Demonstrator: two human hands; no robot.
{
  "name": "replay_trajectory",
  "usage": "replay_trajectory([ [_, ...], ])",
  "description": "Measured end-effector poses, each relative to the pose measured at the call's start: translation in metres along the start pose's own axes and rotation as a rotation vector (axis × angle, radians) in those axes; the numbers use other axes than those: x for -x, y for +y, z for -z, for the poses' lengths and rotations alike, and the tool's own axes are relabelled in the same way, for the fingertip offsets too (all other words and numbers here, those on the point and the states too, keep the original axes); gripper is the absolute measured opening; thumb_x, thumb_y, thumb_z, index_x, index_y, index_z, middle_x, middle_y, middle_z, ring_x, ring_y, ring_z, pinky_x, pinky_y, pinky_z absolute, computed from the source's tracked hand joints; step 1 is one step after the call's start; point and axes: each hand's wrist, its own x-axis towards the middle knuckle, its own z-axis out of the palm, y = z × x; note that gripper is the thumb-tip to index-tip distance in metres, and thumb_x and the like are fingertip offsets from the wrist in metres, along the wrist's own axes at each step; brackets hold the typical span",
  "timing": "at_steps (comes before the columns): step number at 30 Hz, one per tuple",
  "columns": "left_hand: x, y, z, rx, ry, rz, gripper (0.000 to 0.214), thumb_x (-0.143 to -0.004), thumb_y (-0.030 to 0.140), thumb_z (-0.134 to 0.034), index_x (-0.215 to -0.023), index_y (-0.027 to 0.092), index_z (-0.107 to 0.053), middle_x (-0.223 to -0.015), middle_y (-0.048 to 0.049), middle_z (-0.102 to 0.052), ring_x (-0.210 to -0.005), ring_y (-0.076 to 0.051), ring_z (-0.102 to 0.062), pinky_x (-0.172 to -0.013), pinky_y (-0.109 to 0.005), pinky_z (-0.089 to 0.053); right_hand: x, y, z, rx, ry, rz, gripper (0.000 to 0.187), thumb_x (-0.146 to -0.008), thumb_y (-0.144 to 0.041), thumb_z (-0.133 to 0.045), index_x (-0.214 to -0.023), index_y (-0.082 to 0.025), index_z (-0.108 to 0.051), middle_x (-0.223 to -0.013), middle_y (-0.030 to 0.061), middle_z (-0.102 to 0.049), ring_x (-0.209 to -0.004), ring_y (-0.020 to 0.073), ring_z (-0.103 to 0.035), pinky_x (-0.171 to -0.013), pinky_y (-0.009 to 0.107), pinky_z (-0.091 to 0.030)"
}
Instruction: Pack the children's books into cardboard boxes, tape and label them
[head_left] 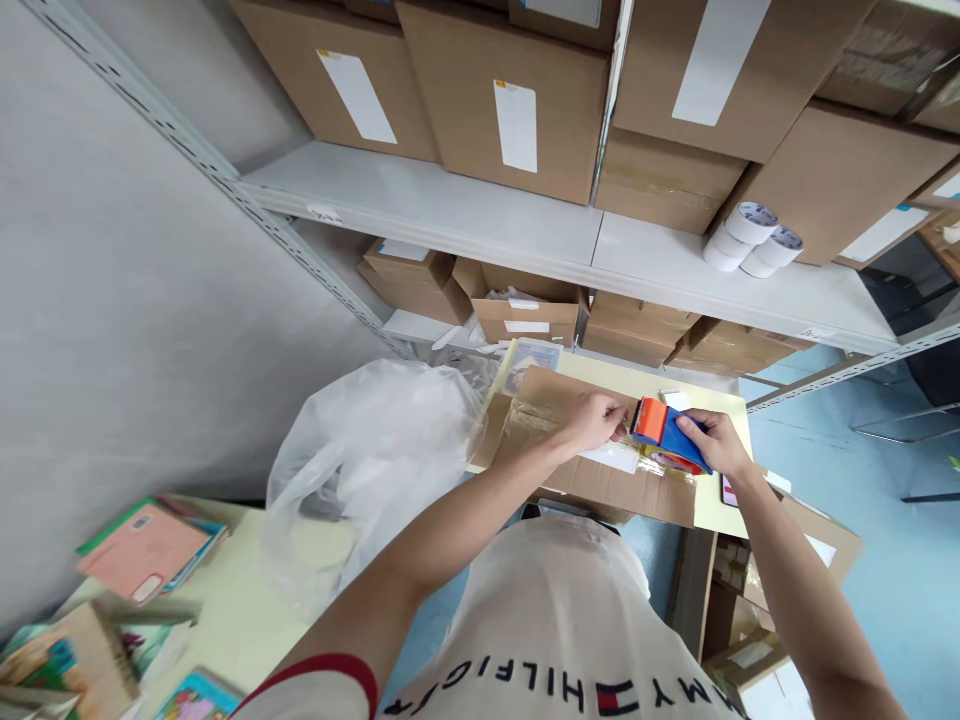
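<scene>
A brown cardboard box [592, 478] lies on a pale yellow table [716, 505], with clear tape across its top. My right hand [718, 441] grips an orange and blue tape dispenser [666, 434] resting on the box. My left hand [598, 420] is closed in a pinch just left of the dispenser's orange end, at the tape's edge; what it pinches is too small to make out. A white label [616, 458] is stuck on the box below my left hand.
A large clear plastic bag [375, 460] sits left of the box. Books [146, 550] lie on a table at lower left. Grey shelves [480, 215] hold several cardboard boxes and tape rolls [754, 238]. More cartons [757, 620] stand on the blue floor at right.
</scene>
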Motion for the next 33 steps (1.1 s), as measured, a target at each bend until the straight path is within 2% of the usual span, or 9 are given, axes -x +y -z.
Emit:
replay_trajectory([
  [3,0.014,-0.009,0.025,0.037,0.062,0.049,0.029,-0.090,0.031,-0.058,-0.065,0.016,-0.061,-0.062,-0.0022,-0.068,-0.048,-0.010,-0.059,-0.048,-0.021,-0.045,0.004,-0.004,0.004,0.147,-0.014,0.031,0.057,-0.080,-0.070,-0.055,-0.081,-0.017,-0.077,-0.068,0.0054,-0.074,-0.059,0.0201,-0.064,-0.057,0.030,-0.051],
  [9,0.057,-0.052,0.122,0.119,0.367,0.177,0.034,-0.078,0.045,-0.068,-0.065,0.016,-0.060,-0.055,0.0014,-0.060,-0.044,-0.007,-0.049,-0.042,-0.018,-0.041,0.013,0.004,0.011,0.349,0.006,0.038,0.052,-0.082,-0.065,-0.053,-0.077,-0.020,-0.079,-0.066,0.0052,-0.077,-0.055,0.0209,-0.068,-0.055,0.030,-0.052],
  [12,0.075,-0.071,0.143,0.110,0.373,0.224,0.032,-0.075,0.046,-0.069,-0.066,0.016,-0.062,-0.058,0.0009,-0.061,-0.045,-0.007,-0.048,-0.043,-0.018,-0.042,0.011,0.004,0.003,0.380,-0.016,0.047,0.047,-0.083,-0.063,-0.054,-0.077,-0.023,-0.078,-0.073,0.0039,-0.079,-0.061,0.0220,-0.071,-0.059,0.030,-0.054],
  [15,0.077,-0.085,0.143,0.035,0.375,0.231,0.028,-0.077,0.042,-0.063,-0.065,0.017,-0.062,-0.061,0.0005,-0.063,-0.047,-0.009,-0.049,-0.044,-0.019,-0.043,0.008,-0.001,-0.006,0.428,-0.029,0.059,0.045,-0.084,-0.062,-0.053,-0.075,-0.025,-0.078,-0.074,0.0031,-0.079,-0.062,0.0216,-0.072,-0.060,0.030,-0.054],
  [20,0.066,-0.109,0.136,-0.217,0.366,0.246,0.031,-0.084,0.039,-0.052,-0.061,0.020,-0.059,-0.062,-0.0007,-0.065,-0.050,-0.013,-0.053,-0.045,-0.022,-0.045,0.007,-0.006,-0.015,0.518,0.009,0.073,0.041,-0.084,-0.060,-0.054,-0.076,-0.028,-0.078,-0.073,0.0018,-0.079,-0.060,0.0213,-0.072,-0.058,0.030,-0.053],
  [23,0.062,-0.120,0.134,-0.307,0.372,0.241,0.032,-0.087,0.036,-0.048,-0.062,0.021,-0.060,-0.063,-0.0021,-0.067,-0.056,-0.016,-0.058,-0.053,-0.024,-0.047,0.009,-0.007,-0.018,0.555,0.026,0.081,0.041,-0.084,-0.061,-0.054,-0.076,-0.028,-0.078,-0.075,0.0021,-0.079,-0.063,0.0220,-0.073,-0.057,0.030,-0.053],
  [27,0.060,-0.119,0.126,-0.522,0.432,0.219,0.031,-0.090,0.030,-0.045,-0.069,0.021,-0.067,-0.080,-0.0068,-0.075,-0.083,-0.022,-0.068,-0.074,-0.029,-0.048,0.010,-0.005,-0.020,0.583,0.038,0.073,0.043,-0.085,-0.061,-0.053,-0.080,-0.027,-0.079,-0.076,0.0036,-0.079,-0.066,0.0234,-0.074,-0.058,0.031,-0.053],
  [30,0.058,-0.114,0.120,-0.729,0.451,0.265,0.033,-0.092,0.027,-0.042,-0.079,0.022,-0.071,-0.094,-0.0093,-0.077,-0.095,-0.027,-0.070,-0.078,-0.032,-0.048,0.011,-0.003,-0.021,0.602,0.038,0.044,0.043,-0.085,-0.060,-0.052,-0.085,-0.026,-0.080,-0.080,0.0050,-0.080,-0.071,0.0252,-0.075,-0.063,0.032,-0.055],
  [33,0.056,-0.117,0.118,-0.760,0.459,0.290,0.035,-0.093,0.028,-0.041,-0.085,0.022,-0.074,-0.101,-0.0107,-0.077,-0.100,-0.028,-0.070,-0.079,-0.034,-0.049,0.013,-0.002,-0.021,0.622,0.042,0.040,0.044,-0.084,-0.060,-0.052,-0.085,-0.026,-0.080,-0.082,0.0054,-0.080,-0.074,0.0264,-0.076,-0.065,0.033,-0.055],
])
